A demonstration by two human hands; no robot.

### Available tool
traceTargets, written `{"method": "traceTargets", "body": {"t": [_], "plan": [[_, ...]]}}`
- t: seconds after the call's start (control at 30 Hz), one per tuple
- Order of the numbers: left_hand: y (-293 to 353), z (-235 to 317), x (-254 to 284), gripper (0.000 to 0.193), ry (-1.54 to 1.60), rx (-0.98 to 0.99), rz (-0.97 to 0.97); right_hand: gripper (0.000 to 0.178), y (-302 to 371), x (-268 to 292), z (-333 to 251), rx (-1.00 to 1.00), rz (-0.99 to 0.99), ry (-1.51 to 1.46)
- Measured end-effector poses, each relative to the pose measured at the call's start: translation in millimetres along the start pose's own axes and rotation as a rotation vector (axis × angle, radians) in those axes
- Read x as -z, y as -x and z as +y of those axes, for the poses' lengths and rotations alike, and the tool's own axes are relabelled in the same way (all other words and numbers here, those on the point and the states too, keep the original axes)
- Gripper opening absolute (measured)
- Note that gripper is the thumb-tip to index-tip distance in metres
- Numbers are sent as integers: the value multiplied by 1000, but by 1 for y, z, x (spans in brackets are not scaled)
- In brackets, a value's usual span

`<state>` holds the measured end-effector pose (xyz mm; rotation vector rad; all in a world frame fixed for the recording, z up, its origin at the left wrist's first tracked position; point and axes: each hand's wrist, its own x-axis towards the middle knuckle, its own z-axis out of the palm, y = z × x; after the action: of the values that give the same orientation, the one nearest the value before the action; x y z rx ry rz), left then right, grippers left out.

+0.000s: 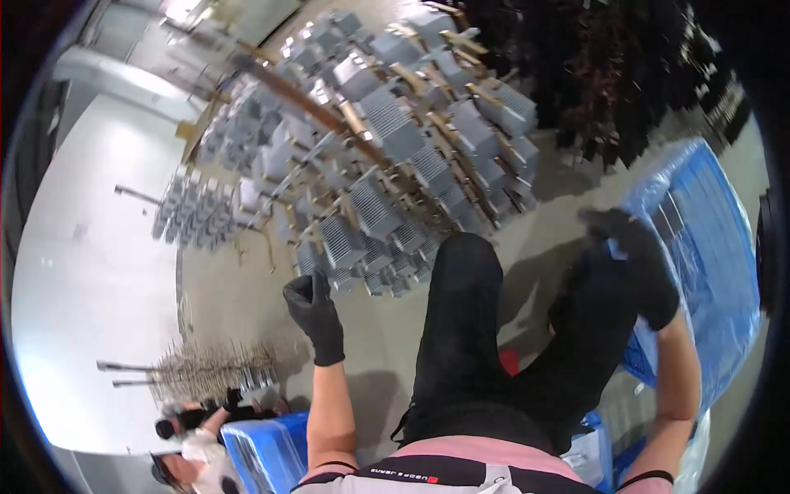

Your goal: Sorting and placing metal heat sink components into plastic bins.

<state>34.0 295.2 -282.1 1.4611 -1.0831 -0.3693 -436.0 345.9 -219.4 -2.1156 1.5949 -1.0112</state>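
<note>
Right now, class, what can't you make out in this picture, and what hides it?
All in the head view:
Right gloved hand: blur hides whether it grips anything.
Left gloved hand: curled, so its palm is hidden.
Red item: partly covered by the trousered legs.
Blue crate at right: wrinkled plastic film obscures any contents.
Dark cluster, top right: shadow hides separate shapes.
Blue bin, lower left: cut off by the bottom edge.

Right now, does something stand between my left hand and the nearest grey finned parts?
Nothing visible does: your left hand is just below the nearest grey finned parts in the picture, and your left leg is off to the right.
</note>
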Motion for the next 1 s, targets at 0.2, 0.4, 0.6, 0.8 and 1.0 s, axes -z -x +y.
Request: {"method": "traceTargets", "body": {"t": [0.2,0.4,0.6,0.8,1.0], "plan": [[-60,-13,63,28,-38,271,51,33,-6,-102,-22,86,-223,-208],[-82,-66,93,25,-140,519,-313,32,2,-140,5,73,-243,-277],[-117,-99,86,14,241,550,-603,33,7,-145,17,106,-234,-222],[-107,-119,77,23,-219,-94,-666,34,5,-141,11,38,-264,-208],[-88,-70,53,24,-79,675,-388,35,6,-134,10,-95,-344,-248]]}}
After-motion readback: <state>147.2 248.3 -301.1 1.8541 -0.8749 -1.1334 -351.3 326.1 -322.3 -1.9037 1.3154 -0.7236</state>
